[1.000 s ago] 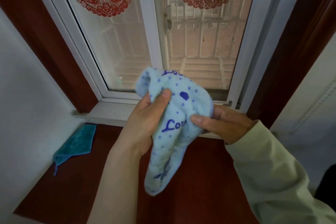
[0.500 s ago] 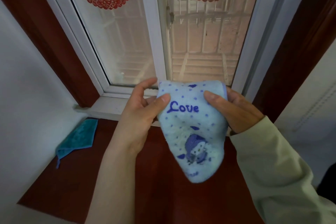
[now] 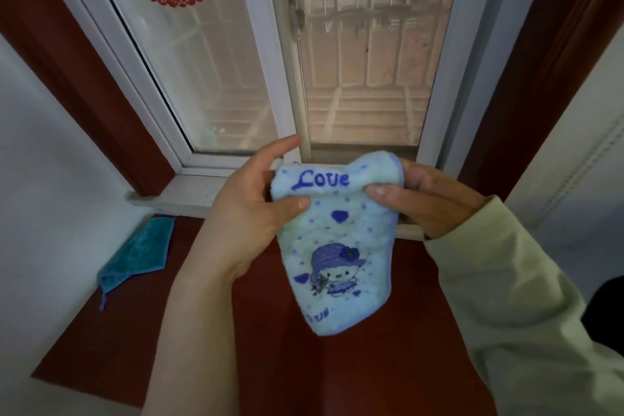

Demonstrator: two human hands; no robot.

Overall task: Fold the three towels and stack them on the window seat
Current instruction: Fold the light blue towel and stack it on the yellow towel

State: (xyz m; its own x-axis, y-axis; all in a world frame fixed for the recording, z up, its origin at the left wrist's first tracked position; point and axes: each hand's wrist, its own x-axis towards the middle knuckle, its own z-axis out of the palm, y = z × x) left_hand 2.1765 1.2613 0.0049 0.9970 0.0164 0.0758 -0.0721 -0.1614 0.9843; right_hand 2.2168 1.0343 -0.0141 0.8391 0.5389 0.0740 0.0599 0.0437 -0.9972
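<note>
Left hand [image 3: 250, 209] and right hand [image 3: 429, 199] each pinch a top corner of the small pale-blue fleecy towel [image 3: 337, 240], hanging it flat mid-frame above the dark red wooden window seat [image 3: 202, 331], probably squaring it for folding, while a teal cloth towel [image 3: 138, 253] lies lower left.

Light-blue towel [image 3: 341, 236] unbunched, now hangs flat. Left hand [image 3: 246, 213] moved to its 10 o'clock corner, right hand [image 3: 432, 203] to 2 o'clock corner.

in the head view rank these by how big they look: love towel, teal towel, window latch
1. love towel, largest, though it is held nearer the camera, so its true size against the teal one is unsure
2. teal towel
3. window latch, smallest
</note>
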